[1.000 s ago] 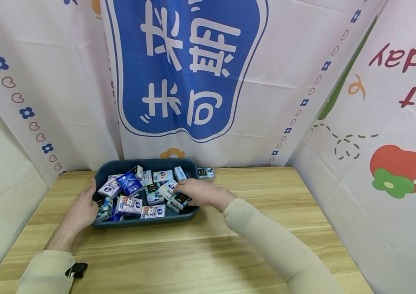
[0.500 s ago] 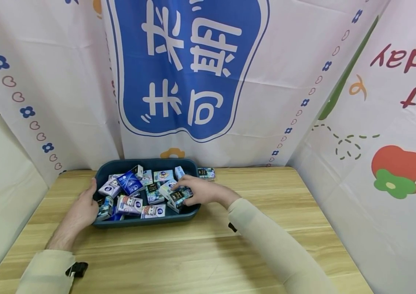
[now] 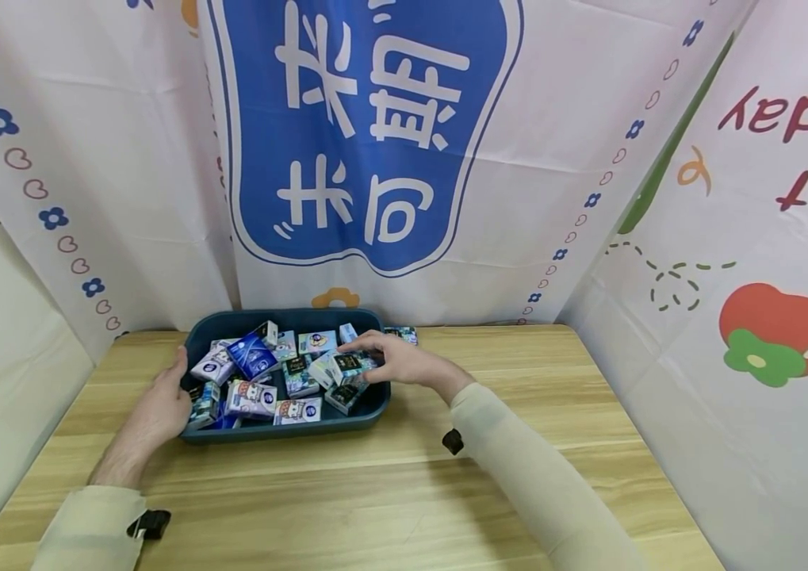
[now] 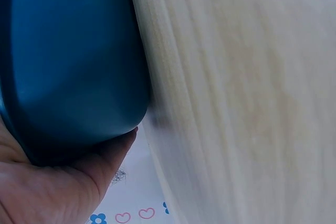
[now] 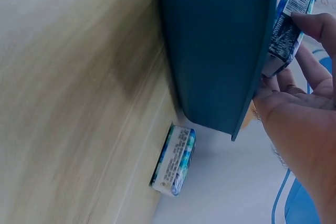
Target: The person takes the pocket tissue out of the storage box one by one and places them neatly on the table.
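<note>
A dark teal plastic bin (image 3: 282,432) holds several small tissue packs, some purple, some blue, some dark with a floral print. My left hand (image 3: 157,400) grips the bin's left end; in the left wrist view the hand (image 4: 58,187) lies at the corner, against the outer wall. With thumb and fingers, my right hand (image 3: 404,361) pinches a dark tissue pack (image 3: 350,365), tilted above the bin's right end. Its barcode side shows on the pack (image 5: 286,32) in the right wrist view. Another dark pack (image 3: 342,399) lies just below it in the bin.
One more tissue pack (image 3: 407,335) rests on the wooden table (image 3: 346,507), behind the bin's right end and against the printed cloth backdrop (image 3: 553,159). A blue glossy pack (image 3: 252,355) lies atop others at the left. Cloth walls stand on both sides.
My right hand has lifted the dark tissue pack up and slightly back, tilting it and uncovering another dark pack beneath. The left hand and the bin have stayed in place.
</note>
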A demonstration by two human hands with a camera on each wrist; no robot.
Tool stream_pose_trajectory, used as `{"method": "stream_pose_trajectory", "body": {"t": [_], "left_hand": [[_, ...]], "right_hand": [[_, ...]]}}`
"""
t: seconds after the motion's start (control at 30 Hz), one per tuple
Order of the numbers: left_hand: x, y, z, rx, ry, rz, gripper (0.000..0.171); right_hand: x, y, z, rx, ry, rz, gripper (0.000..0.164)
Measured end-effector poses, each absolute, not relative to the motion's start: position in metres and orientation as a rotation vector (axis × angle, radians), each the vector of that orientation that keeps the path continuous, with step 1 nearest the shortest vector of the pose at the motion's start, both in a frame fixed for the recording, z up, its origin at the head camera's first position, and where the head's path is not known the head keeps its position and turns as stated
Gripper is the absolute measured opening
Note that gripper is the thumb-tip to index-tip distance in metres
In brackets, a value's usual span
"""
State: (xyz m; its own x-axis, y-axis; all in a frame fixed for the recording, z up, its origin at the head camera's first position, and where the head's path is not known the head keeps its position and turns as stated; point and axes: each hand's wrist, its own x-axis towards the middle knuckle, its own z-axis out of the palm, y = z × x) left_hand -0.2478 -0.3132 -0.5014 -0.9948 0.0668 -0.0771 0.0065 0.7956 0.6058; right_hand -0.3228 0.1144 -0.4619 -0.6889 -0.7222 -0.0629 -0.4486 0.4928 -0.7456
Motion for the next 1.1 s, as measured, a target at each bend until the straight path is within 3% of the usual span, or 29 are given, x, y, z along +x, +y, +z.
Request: {"method": "stream_pose_trajectory", "body": {"t": [0.57,1.1], "left_hand": [[-0.245,-0.313,-0.5,0.046,2.875,0.963,0.078],[-0.246,-0.314,-0.502,0.045,2.88,0.992,0.076]], "right_hand": [[-0.335,0.162,-0.442,-0.681,2.37,-1.362,0.056],[-0.358,0.215,-0.452,-0.418,2.371,-1.534,0.057]]}}
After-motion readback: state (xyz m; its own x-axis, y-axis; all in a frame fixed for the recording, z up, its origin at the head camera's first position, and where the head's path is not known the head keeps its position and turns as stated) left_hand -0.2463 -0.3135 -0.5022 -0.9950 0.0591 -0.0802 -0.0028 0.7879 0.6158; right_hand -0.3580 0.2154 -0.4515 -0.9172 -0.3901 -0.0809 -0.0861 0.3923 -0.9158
